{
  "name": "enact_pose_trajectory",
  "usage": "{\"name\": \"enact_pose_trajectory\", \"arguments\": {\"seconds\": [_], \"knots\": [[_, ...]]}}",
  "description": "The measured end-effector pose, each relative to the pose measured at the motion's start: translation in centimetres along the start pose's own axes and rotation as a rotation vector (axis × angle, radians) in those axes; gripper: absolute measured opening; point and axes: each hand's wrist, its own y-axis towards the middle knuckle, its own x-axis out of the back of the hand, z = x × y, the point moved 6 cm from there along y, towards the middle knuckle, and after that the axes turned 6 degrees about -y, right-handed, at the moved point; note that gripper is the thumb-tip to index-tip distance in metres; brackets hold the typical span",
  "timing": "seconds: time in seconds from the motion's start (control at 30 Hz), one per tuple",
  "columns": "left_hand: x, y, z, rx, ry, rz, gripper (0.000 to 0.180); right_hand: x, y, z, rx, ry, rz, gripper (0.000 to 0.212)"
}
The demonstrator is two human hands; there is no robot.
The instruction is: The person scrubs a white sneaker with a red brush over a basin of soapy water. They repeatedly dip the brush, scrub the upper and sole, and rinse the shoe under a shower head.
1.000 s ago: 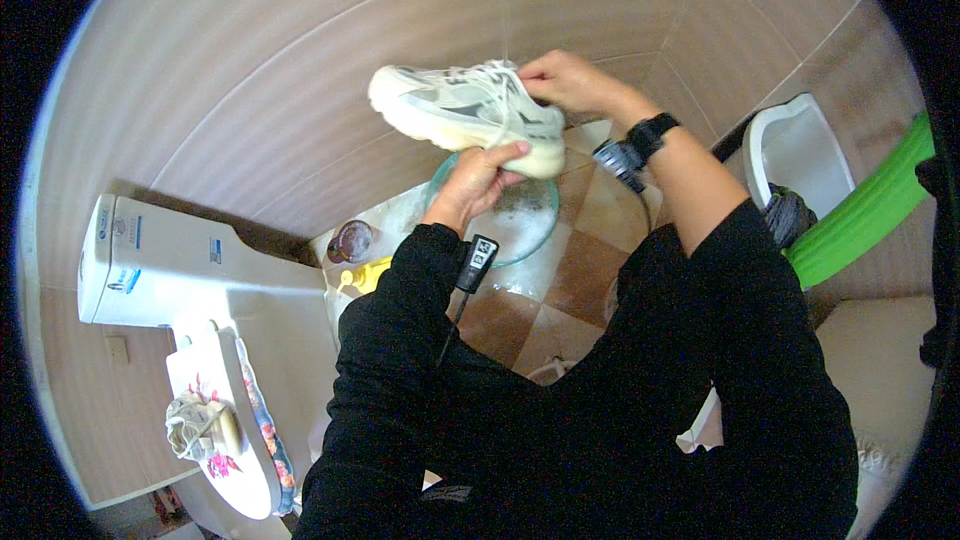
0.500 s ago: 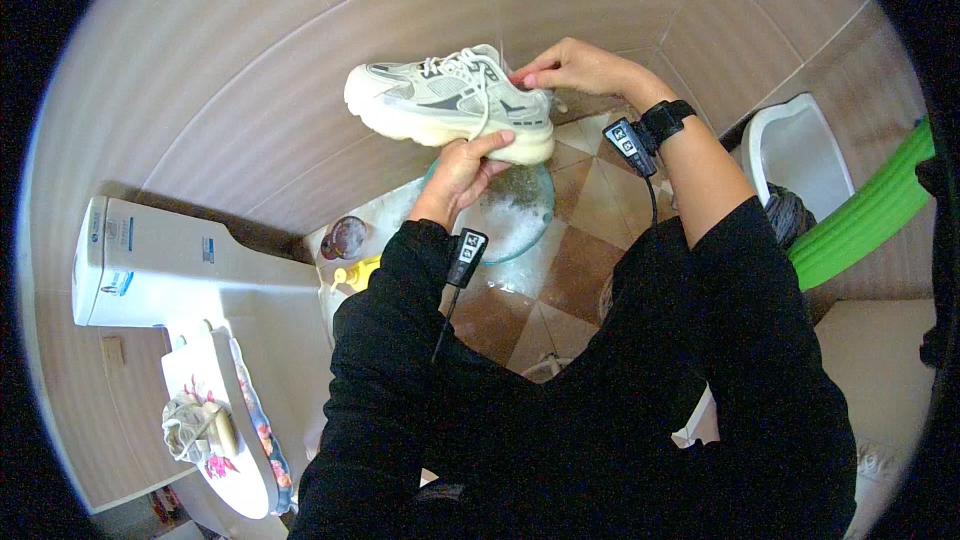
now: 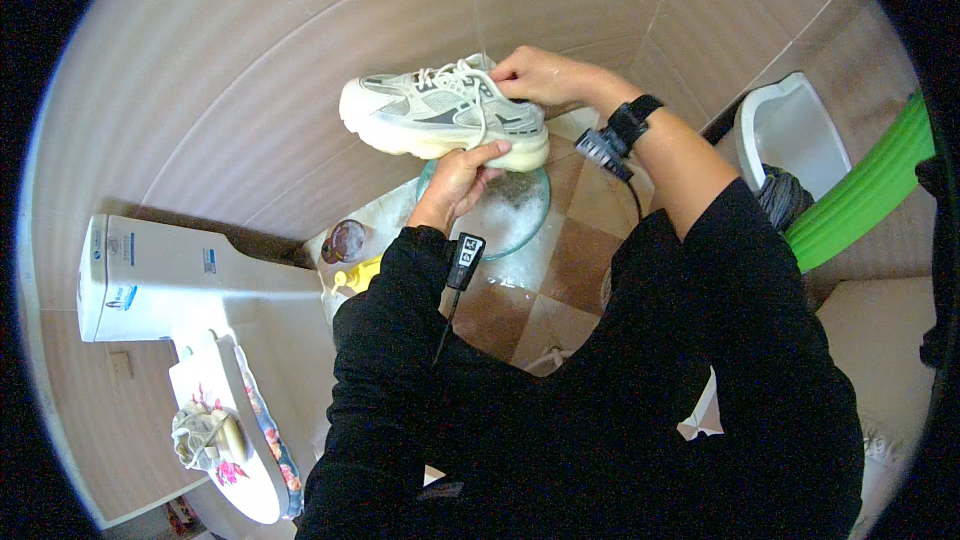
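My left hand grips a white and grey sneaker from below at its heel, thumb on the pale sole. The shoe is tilted on its side in the air, toe to the left, its white laces hanging over the near side. My right hand reaches to the shoe's opening with curled fingers. The fingertips are partly hidden in the collar, and I cannot make out what they hold. Below the shoe, on the floor, stands a clear basin of foamy water.
A toilet stands at left, with another sneaker on its flowered lid. A yellow bottle and a brown round container are by the wall. At right are a white bin and a green ribbed object.
My right hand has moved left, from the heel side farther over the shoe's opening. The reddish thing seen at its fingers is now out of sight. My left hand keeps its grip.
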Motion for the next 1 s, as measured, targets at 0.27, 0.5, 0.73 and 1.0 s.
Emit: {"name": "enact_pose_trajectory", "arguments": {"seconds": [0.27,0.5,0.73,1.0], "knots": [[3.7,0.5,-1.0,-0.057,0.077,-0.120,0.039,5.0,-5.2,-2.0,-0.204,-0.310,0.009,0.032],[5.3,0.1,0.3,-0.091,0.117,-0.258,0.041,7.9,-8.7,-2.7,-0.391,-0.330,-0.231,0.048],[6.1,-2.3,-3.1,-0.422,0.854,-0.462,0.080,4.5,-9.0,-7.7,-0.597,-0.209,-0.206,0.055],[3.2,-6.7,-5.0,-0.522,1.487,-0.618,0.075,2.2,-9.2,-10.7,-0.674,0.051,-0.241,0.051]]}}
